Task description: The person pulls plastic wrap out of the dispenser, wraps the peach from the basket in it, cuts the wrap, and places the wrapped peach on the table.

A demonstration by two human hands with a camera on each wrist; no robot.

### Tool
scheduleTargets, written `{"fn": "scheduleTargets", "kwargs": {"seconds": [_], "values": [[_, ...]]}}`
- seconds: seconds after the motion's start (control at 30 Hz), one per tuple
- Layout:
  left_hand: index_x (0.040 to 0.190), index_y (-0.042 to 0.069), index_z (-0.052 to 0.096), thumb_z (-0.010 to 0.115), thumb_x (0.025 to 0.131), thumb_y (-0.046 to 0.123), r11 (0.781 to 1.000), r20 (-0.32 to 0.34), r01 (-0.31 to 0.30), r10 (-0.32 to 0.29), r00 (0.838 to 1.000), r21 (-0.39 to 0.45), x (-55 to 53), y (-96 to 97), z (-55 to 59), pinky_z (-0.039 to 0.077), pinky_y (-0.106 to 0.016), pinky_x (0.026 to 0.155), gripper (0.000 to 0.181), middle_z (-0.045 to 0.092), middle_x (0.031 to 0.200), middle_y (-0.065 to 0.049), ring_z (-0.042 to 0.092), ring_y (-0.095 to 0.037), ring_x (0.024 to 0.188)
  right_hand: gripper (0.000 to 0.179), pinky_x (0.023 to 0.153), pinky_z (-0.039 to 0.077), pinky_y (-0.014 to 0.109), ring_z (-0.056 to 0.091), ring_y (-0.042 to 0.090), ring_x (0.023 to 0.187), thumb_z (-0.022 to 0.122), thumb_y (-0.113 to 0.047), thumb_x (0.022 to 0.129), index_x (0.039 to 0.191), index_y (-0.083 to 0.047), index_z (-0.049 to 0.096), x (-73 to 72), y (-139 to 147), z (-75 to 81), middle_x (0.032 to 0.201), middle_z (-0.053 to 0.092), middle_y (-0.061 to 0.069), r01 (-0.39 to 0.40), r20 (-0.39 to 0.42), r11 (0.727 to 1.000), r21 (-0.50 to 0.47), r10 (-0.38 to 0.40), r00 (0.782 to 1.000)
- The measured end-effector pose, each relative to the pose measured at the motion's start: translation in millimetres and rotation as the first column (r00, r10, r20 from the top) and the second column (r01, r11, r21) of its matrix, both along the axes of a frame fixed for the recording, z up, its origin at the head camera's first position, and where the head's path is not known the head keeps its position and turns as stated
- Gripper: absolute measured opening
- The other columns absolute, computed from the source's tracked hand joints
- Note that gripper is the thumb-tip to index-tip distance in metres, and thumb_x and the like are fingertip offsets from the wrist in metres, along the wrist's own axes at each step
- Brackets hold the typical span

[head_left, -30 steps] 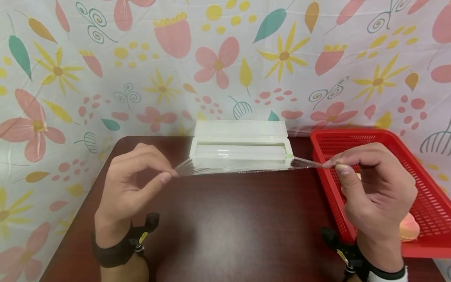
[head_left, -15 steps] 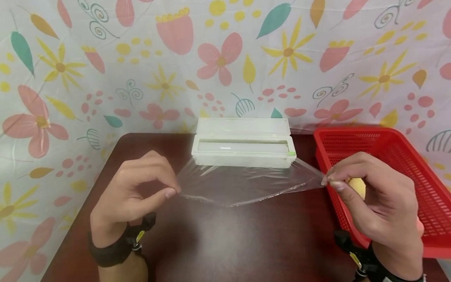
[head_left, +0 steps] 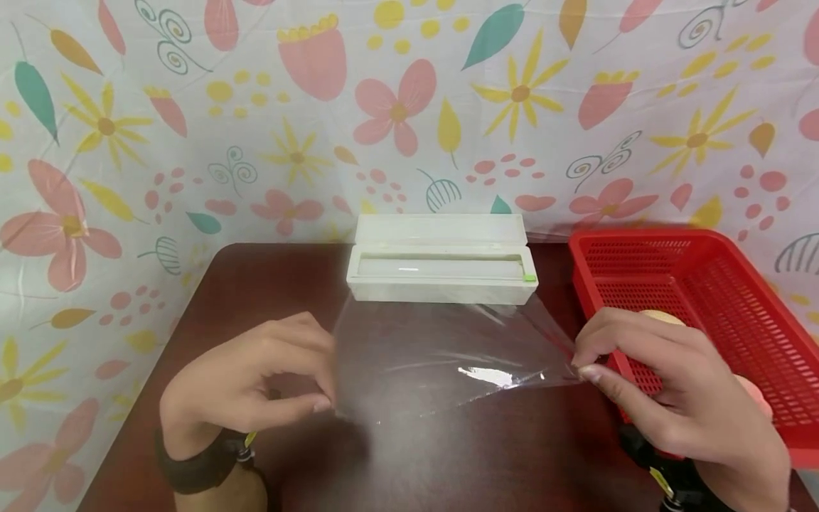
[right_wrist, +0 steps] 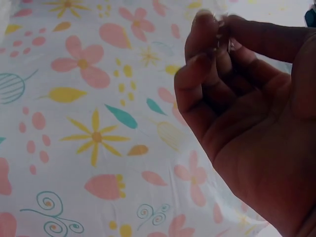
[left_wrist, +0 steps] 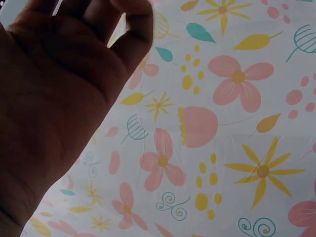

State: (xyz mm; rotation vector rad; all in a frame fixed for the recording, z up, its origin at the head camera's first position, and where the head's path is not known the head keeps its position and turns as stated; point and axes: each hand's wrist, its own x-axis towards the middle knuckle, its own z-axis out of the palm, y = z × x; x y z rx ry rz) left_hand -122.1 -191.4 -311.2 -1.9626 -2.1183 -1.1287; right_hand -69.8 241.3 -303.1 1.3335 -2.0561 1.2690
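A sheet of clear plastic wrap (head_left: 435, 355) stretches from the front of a white wrap dispenser (head_left: 441, 290) toward me, between both hands. My left hand (head_left: 256, 380) pinches its left corner between thumb and fingers. At the right corner, my right hand (head_left: 678, 391) pinches the film, which looks bunched there. The dispenser's lid (head_left: 441, 229) stands raised at the back, and the white roll (head_left: 441, 268) shows in its slot. The left wrist view shows the palm of my left hand (left_wrist: 64, 84), fingertips partly cut off. In the right wrist view, my right hand (right_wrist: 261, 113) brings thumb and fingertips together.
A red perforated basket (head_left: 585, 270) stands at the right, with a yellowish item (head_left: 662, 317) and a pink item (head_left: 755, 395) partly hidden by my right hand. A small green piece (head_left: 530, 278) sits at the dispenser's right end. Flower-patterned cloth (head_left: 397, 114) hangs behind the dark red table (head_left: 448, 469).
Both hands have moved down and toward me, drawing the wrap from a narrow gathered strip into a wide sheet in front of the dispenser. The dispenser stays in place.
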Motion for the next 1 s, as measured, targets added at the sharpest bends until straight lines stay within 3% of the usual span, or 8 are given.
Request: {"fn": "scheduleTargets", "kwargs": {"seconds": [0.13, 0.23, 0.5, 0.73, 0.83, 1.0], "values": [[0.099, 0.031, 0.073, 0.077, 0.093, 0.009, 0.995, 0.031, -0.024, 0.027, 0.999, -0.094, 3.8, 0.7, -6.2, 0.042, -0.019, 0.087, 0.023, 0.059, 0.089, 0.018, 0.054, 0.0, 0.09, 0.002, 0.078, 0.048, 0.019, 0.06, 0.008, 0.089, 0.071, -0.004, 0.098, 0.098, -0.002, 0.069, 0.1, 1, -4.4, 0.096, 0.065, 0.002, -0.062, 0.02, 0.996, 0.068, 0.06, 0.998], [0.097, 0.032, 0.072, 0.077, 0.093, 0.011, 0.989, 0.035, -0.026, 0.032, 0.999, -0.146, 5.2, 3.3, -10.4, 0.042, -0.018, 0.086, 0.022, 0.058, 0.089, 0.021, 0.054, 0.003, 0.09, 0.014, 0.073, 0.049, 0.017, 0.06, 0.005, 0.086, 0.072, 0.004, 0.094, 0.101, -0.007, 0.068, -0.3, 2, -11.0, 0.096, 0.063, -0.002, -0.111, 0.072, 0.987, 0.116, 0.103, 0.992], [0.093, 0.032, 0.069, 0.075, 0.093, 0.012, 0.969, 0.043, 0.02, -0.009, 0.999, -0.246, 4.5, 13.7, -20.0, 0.042, -0.017, 0.085, 0.02, 0.057, 0.091, 0.024, 0.053, 0.007, 0.088, 0.051, 0.071, 0.046, 0.009, 0.055, -0.006, 0.078, 0.081, 0.012, 0.076, 0.102, -0.028, 0.063, 0.8, 7, -28.3, 0.092, 0.055, -0.019, -0.059, 0.119, 0.941, 0.332, 0.02, 0.993], [0.09, 0.031, 0.068, 0.075, 0.092, 0.013, 0.946, 0.069, 0.035, -0.014, 0.998, -0.323, 8.7, 15.7, -31.5, 0.043, -0.018, 0.086, 0.019, 0.057, 0.089, 0.023, 0.054, 0.005, 0.086, 0.047, 0.074, 0.047, 0.008, 0.057, -0.007, 0.08, 0.079, 0.01, 0.081, 0.1, -0.03, 0.062, -0.9, 6, -44.6, 0.091, 0.057, -0.018, -0.177, 0.226, 0.903, 0.39, 0.092, 0.97], [0.089, 0.03, 0.068, 0.075, 0.092, 0.013, 0.942, 0.066, 0.046, -0.025, 0.998, -0.333, 8.1, 18.2, -34.9, 0.044, -0.016, 0.085, 0.019, 0.057, 0.089, 0.023, 0.055, 0.006, 0.085, 0.045, 0.074, 0.045, 0.007, 0.055, -0.008, 0.079, 0.078, 0.009, 0.083, 0.098, -0.03, 0.062, -2.0, 6, -51.6, 0.09, 0.056, -0.019, -0.209, 0.243, 0.88, 0.426, 0.111, 0.964], [0.086, 0.028, 0.069, 0.074, 0.09, 0.011, 0.926, 0.126, 0.084, -0.04, 0.991, -0.368, 7.2, 21.8, -47.0, 0.045, -0.008, 0.077, 0.019, 0.058, 0.085, 0.022, 0.054, 0.008, 0.081, 0.042, 0.074, 0.043, 0.005, 0.052, -0.009, 0.079, 0.079, 0.005, 0.084, 0.094, -0.031, 0.062, -3.3, 3, -62.3, 0.087, 0.055, -0.021, -0.242, 0.261, 0.844, 0.478, 0.127, 0.957]]}}
